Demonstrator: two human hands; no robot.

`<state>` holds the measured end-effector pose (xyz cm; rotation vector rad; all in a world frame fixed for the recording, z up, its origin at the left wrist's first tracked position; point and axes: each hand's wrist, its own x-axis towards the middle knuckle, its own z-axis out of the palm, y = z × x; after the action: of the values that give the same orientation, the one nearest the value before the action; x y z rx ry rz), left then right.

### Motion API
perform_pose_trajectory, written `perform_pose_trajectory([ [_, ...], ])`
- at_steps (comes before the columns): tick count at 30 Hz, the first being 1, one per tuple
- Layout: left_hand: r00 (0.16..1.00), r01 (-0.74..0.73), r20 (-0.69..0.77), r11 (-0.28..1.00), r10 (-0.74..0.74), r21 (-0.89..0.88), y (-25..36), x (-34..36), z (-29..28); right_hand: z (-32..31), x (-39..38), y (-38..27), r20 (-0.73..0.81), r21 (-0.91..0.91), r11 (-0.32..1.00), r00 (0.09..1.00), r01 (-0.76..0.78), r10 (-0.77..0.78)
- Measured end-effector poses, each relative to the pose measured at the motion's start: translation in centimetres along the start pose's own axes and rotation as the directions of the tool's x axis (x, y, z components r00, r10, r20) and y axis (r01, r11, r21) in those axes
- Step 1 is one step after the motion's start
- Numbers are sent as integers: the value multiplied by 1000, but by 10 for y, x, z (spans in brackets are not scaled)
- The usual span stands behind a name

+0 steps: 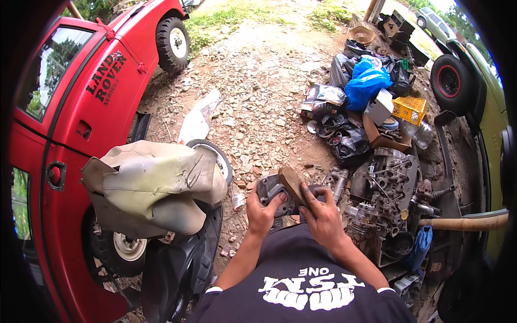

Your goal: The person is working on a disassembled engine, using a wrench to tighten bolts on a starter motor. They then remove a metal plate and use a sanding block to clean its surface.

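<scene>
In front of my body, my left hand (pixel 262 211) grips a dark grey metal part (pixel 271 188) by its near left side, thumb on top. The part looks cast, with recesses in its face; its exact kind is not clear. My right hand (pixel 325 219) holds a brown, flat, oblong block (pixel 292 185), perhaps wooden, tilted upright against the right side of the metal part. The right fingers wrap round the block's near end. A dark curved piece (pixel 324 192) shows just behind my right fingers; what it belongs to is hidden.
A greasy engine (pixel 390 180) stands close on the right, with a bamboo pole (pixel 466 222) beside it. Ahead right lie bags (pixel 369 81) and a yellow crate (pixel 409 110). On the left are a cloth-covered motorcycle (pixel 156 185) and a red vehicle (pixel 102 107). Stony ground (pixel 253 102) stretches ahead.
</scene>
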<state>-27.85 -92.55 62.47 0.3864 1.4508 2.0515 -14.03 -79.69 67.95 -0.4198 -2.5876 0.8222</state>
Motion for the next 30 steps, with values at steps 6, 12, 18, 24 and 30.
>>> perform_pose_trajectory([
  [6, 997, -34, -66, 990, 43, 134, -15, 42, 21, 5, 59, 41, 0, 105, 993, 999, -50, 51],
  [12, 997, 20, -72, 997, -14, 75, 0, 139, 26, 14, 112, 101, 47, 179, 983, 998, -36, 28],
  [18, 992, -74, 125, 887, 19, 456, 5, 249, 75, -7, 242, 155, -17, 277, 955, 993, -110, 119],
  [24, 999, -30, -31, 992, 34, 125, 41, 363, 112, -29, 285, 207, -49, 299, 945, 987, -129, 150],
  [30, 981, -138, 184, 883, 60, 449, 37, 416, 148, -52, 339, 241, -200, 294, 940, 950, -174, 238],
])
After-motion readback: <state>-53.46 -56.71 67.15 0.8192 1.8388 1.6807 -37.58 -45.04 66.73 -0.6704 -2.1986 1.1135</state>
